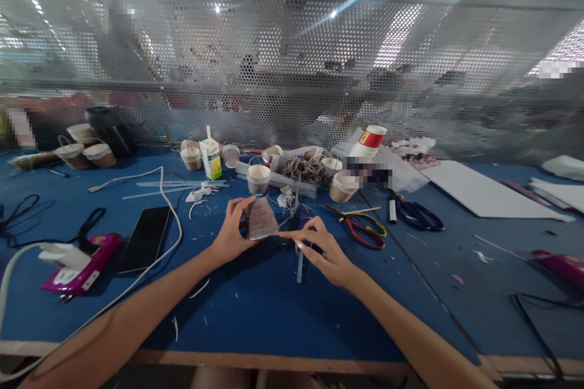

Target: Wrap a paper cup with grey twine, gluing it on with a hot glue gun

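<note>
My left hand (232, 228) is closed around a small tapered cup (261, 219) wrapped in grey-brown cord, held tilted above the table. My right hand (322, 249) is to the right of it, its index finger stretched out to the cup's lower right edge and its thumb apart below. A strand of cord (292, 209) runs toward the cup from a tangled cord heap (305, 169). Beside my right fingers lies a dark purple-blue tool (305, 216), partly hidden. A translucent stick (300, 268) shows under the right thumb.
Several cups, one a white cup (258, 177), and a drink carton (211, 158) line the back. Red-and-yellow-handled scissors (365, 231) and dark blue scissors (417, 214) lie right. A phone (145, 238), purple power strip (84, 264) and white cable (176, 213) lie left. A perforated metal screen (292, 42) stands behind.
</note>
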`<action>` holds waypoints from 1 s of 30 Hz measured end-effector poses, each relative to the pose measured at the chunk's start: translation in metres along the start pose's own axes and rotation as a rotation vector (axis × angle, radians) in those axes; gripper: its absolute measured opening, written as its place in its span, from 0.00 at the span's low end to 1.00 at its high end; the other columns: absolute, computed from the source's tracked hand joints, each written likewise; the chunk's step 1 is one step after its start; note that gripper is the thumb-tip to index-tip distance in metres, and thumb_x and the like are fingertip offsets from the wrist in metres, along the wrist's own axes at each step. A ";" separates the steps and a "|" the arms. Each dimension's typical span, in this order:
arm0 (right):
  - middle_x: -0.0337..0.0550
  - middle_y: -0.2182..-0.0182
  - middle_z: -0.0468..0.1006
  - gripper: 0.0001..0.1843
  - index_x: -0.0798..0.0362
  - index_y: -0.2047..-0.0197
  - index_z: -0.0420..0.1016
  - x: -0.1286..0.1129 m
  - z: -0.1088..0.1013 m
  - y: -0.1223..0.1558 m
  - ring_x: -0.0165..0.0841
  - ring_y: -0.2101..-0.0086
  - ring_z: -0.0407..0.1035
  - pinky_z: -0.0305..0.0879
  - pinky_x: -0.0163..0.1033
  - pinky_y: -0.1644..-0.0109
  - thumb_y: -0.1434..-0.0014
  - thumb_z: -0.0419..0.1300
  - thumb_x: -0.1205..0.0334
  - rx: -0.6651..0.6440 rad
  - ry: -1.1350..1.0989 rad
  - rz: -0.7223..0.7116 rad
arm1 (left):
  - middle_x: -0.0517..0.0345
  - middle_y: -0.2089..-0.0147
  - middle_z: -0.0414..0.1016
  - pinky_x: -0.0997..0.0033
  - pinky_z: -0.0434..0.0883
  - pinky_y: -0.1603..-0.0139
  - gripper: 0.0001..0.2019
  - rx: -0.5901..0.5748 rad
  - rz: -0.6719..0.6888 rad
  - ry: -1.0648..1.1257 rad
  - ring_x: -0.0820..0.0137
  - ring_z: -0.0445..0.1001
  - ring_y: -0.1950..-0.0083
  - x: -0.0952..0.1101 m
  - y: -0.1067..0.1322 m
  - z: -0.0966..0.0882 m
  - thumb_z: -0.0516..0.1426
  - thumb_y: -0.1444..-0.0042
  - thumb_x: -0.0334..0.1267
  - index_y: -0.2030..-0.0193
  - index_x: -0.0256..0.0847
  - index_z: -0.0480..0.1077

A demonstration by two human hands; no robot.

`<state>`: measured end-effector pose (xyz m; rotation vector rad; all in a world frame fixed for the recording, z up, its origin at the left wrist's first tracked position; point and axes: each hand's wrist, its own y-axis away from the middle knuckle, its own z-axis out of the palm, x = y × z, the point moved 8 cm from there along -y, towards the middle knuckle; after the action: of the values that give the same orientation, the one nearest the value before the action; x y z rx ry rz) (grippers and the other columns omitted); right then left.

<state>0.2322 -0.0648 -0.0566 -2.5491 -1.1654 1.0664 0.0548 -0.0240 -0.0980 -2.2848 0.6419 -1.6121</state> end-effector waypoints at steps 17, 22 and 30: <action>0.44 0.76 0.71 0.23 0.48 0.50 0.77 0.008 -0.015 0.002 0.38 0.67 0.60 0.61 0.42 0.64 0.33 0.44 0.51 0.107 -0.050 0.033 | 0.50 0.42 0.51 0.61 0.75 0.50 0.37 0.008 -0.008 0.154 0.61 0.63 0.43 -0.002 0.003 -0.003 0.65 0.59 0.32 0.41 0.49 0.57; 0.45 0.77 0.71 0.27 0.51 0.66 0.80 0.014 -0.020 0.001 0.37 0.67 0.62 0.62 0.42 0.62 0.33 0.44 0.48 0.174 -0.085 0.076 | 0.50 0.41 0.52 0.60 0.74 0.49 0.37 0.004 -0.013 0.198 0.60 0.64 0.42 -0.005 0.003 -0.002 0.65 0.59 0.33 0.41 0.49 0.57; 0.43 0.78 0.72 0.26 0.52 0.77 0.71 0.028 -0.029 0.004 0.34 0.72 0.65 0.62 0.41 0.64 0.34 0.44 0.50 0.310 -0.019 0.230 | 0.48 0.40 0.52 0.62 0.74 0.50 0.36 -0.001 -0.020 0.269 0.61 0.68 0.44 -0.003 0.004 0.000 0.66 0.59 0.38 0.42 0.48 0.56</action>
<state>0.2661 -0.0428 -0.0525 -2.4681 -0.6577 1.2134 0.0530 -0.0258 -0.1017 -2.0989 0.6808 -1.9481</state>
